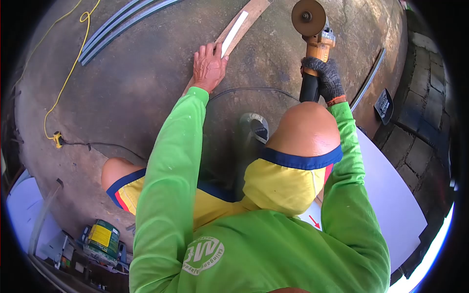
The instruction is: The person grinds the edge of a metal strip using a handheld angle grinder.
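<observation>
My bare left hand [209, 67] presses down on a narrow white strip [235, 33] lying along a brown wooden board [251, 18] on the floor. Its fingers curl over the near end of the strip, the thumb at the strip's right side. My right hand [326, 78], in a dark grey knitted glove, is wrapped round the body of an orange and black angle grinder [318, 49]. The grinder is held up beside my right knee, with its brown disc [309, 17] at the far end, apart from the strip. The underside of the grip is hidden.
Grey metal bars [119, 30] lie at the far left, another bar [369, 80] at the right near a dustpan-like scoop [384, 106]. A yellow cord [78, 58] ends at a yellow socket [58, 139]. A black cable [251, 89] crosses the floor. A block wall [420, 97] borders the right.
</observation>
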